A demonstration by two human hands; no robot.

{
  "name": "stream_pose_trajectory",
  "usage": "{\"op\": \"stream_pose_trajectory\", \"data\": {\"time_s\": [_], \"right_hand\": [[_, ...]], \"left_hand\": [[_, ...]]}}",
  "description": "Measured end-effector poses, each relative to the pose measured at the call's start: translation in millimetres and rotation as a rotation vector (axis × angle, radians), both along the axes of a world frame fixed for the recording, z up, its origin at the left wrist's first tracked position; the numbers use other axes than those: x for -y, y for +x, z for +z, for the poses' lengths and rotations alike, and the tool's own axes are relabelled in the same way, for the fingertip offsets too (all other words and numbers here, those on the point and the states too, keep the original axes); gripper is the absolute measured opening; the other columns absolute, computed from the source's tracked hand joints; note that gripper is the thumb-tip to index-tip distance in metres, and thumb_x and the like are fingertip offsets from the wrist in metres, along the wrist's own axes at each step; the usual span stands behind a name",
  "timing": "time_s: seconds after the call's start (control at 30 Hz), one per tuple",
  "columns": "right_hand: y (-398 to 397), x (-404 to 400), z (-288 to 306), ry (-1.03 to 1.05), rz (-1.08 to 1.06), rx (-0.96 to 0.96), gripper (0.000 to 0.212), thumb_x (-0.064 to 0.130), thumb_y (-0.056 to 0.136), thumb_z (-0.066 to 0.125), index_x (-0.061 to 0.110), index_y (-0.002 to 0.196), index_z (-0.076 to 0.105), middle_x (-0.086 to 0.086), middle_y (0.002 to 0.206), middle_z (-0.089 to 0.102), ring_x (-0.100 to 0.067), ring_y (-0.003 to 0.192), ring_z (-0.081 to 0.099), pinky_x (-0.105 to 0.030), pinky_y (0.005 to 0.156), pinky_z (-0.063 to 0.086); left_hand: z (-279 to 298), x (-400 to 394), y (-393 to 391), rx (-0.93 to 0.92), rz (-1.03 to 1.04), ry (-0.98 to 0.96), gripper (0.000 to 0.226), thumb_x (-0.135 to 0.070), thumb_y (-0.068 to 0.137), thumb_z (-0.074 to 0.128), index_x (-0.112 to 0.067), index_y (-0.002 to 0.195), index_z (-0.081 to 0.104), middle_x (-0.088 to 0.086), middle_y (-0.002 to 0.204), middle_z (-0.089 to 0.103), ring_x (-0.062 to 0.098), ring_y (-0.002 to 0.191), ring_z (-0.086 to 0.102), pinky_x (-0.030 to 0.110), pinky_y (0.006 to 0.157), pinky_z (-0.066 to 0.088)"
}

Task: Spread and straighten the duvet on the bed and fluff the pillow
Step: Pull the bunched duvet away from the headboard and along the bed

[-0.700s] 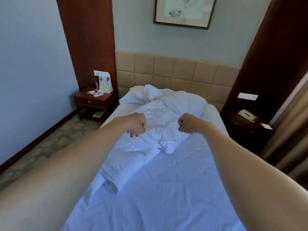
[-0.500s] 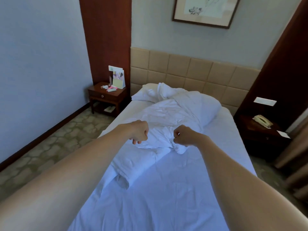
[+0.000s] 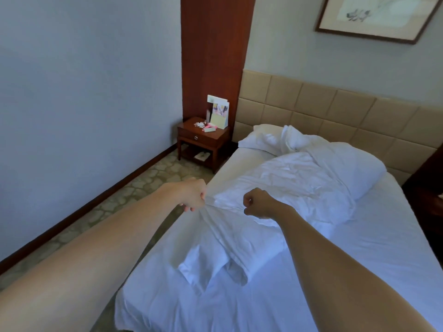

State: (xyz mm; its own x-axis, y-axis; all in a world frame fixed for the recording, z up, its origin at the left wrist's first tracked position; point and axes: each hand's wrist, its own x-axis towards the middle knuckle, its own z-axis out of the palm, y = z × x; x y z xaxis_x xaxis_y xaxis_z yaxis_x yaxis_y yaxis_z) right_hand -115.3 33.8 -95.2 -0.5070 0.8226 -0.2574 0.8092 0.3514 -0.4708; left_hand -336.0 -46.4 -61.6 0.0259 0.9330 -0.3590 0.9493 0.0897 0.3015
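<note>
Clearly the duvet (image 3: 294,188) is far from spread: it lies bunched in a crumpled heap over the upper middle of the bed (image 3: 359,271), with a folded tail trailing toward the foot on the near-left side. The left hand (image 3: 191,198) pinches a fold at the heap's left edge, fingers curled tight round the cloth. The right hand (image 3: 257,203) is fisted just beside it over the heap; it seems to hold cloth too, but its fingers face away, so I cannot tell for certain.

The chief risk, as I judge it, is that both hands sit close together on a fold rather than on two true corners. A pull from there would likely drag the whole bundle as one lump or twist it further, not open it out. If the right hand in fact holds nothing, the pull would be one-sided and would slew the duvet off the left edge toward the floor (image 3: 148,188).

The pillow (image 3: 259,137) lies at the headboard (image 3: 311,109), partly under the duvet's upper end, so a hard tug could pull it askew. A wide shake could also reach the cards on the bedside table (image 3: 201,137).
</note>
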Motion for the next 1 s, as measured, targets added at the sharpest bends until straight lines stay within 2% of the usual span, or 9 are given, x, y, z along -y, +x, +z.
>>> {"op": "stream_pose_trajectory", "data": {"time_s": [0.1,0.3,0.4,0.5,0.63,0.7,0.77,0.9,1.0], "right_hand": [[-49.9,-10.9,6.7,0.013,0.049,-0.018,0.037,-0.003,0.078,0.058,0.017,0.055,0.036,0.0,0.056,0.035,-0.015,0.054,0.035,-0.027,0.055,0.033],[-151.3,-47.3,0.2,0.025,0.091,-0.042,0.043,-0.001,0.079,0.053,0.017,0.052,0.025,0.0,0.052,0.023,-0.017,0.051,0.024,-0.032,0.056,0.028],[-208.9,-67.9,-19.9,-0.011,0.115,-0.04,0.044,-0.003,0.079,0.05,0.017,0.051,0.023,0.0,0.052,0.02,-0.015,0.049,0.022,-0.027,0.05,0.025],[-270.4,-90.5,-47.9,-0.051,0.107,-0.052,0.043,-0.004,0.076,0.047,0.02,0.051,0.022,0.002,0.052,0.02,-0.016,0.052,0.022,-0.028,0.051,0.026],[-342.4,-122.6,-65.5,-0.114,0.038,-0.104,0.043,-0.005,0.075,0.043,0.022,0.049,0.023,0.003,0.051,0.023,-0.018,0.056,0.034,-0.031,0.058,0.045],[-371.3,-139.8,-58.2,-0.123,0.028,-0.107,0.041,-0.005,0.077,0.042,0.02,0.051,0.024,0.001,0.054,0.026,-0.018,0.057,0.034,-0.028,0.054,0.04],[-395.9,-159.4,-46.4,-0.115,0.012,-0.127,0.039,-0.003,0.078,0.043,0.02,0.052,0.025,0.001,0.055,0.027,-0.019,0.058,0.034,-0.032,0.056,0.036],[-425.5,-198.6,-34.7,-0.091,-0.059,-0.114,0.041,0.002,0.082,0.049,0.02,0.053,0.026,0.001,0.055,0.028,-0.019,0.057,0.035,-0.033,0.061,0.041],[-431.5,-225.4,-40.1,-0.065,-0.12,-0.075,0.04,0.004,0.082,0.05,0.019,0.054,0.027,0.001,0.056,0.029,-0.018,0.058,0.036,-0.031,0.058,0.039]], "left_hand": [[0.3,-2.6,-41.1,0.008,0.016,-0.004,0.017,-0.016,0.094,0.05,-0.008,0.091,0.065,0.007,0.082,0.073,0.02,0.068,0.073,0.038,0.078,0.059],[-4.0,-29.7,-124.3,0.032,0.034,0.004,0.015,-0.012,0.094,0.047,-0.013,0.085,0.058,0.009,0.085,0.073,0.025,0.072,0.074,0.042,0.081,0.06],[-20.7,-49.3,-174.6,0.032,0.033,-0.033,0.016,-0.012,0.094,0.046,-0.013,0.085,0.06,0.009,0.082,0.072,0.024,0.069,0.073,0.043,0.078,0.059],[-36.5,-74.9,-232.5,-0.001,0.01,-0.07,0.018,-0.012,0.094,0.045,-0.015,0.081,0.058,0.009,0.082,0.073,0.019,0.061,0.07,0.044,0.08,0.058],[-37.4,-112.6,-306.2,-0.095,-0.04,-0.153,0.018,-0.011,0.094,0.044,-0.013,0.086,0.06,0.008,0.083,0.072,0.016,0.06,0.068,0.041,0.081,0.06],[-31.6,-133.0,-338.3,-0.127,-0.054,-0.136,0.019,-0.011,0.094,0.044,-0.013,0.083,0.059,0.007,0.081,0.071,0.015,0.059,0.067,0.04,0.079,0.059],[-24.9,-155.3,-365.3,-0.114,-0.066,-0.09,0.021,-0.011,0.094,0.043,-0.013,0.081,0.059,0.008,0.081,0.07,0.016,0.059,0.067,0.04,0.077,0.059],[-21.9,-202.0,-393.9,-0.098,-0.149,-0.115,0.02,-0.011,0.092,0.041,-0.012,0.081,0.058,0.007,0.08,0.066,0.022,0.061,0.067,0.042,0.078,0.058],[-25.4,-242.2,-398.6,-0.082,-0.227,-0.102,0.024,-0.011,0.091,0.042,-0.005,0.085,0.064,0.006,0.081,0.067,0.02,0.062,0.067,0.033,0.066,0.054]]}}
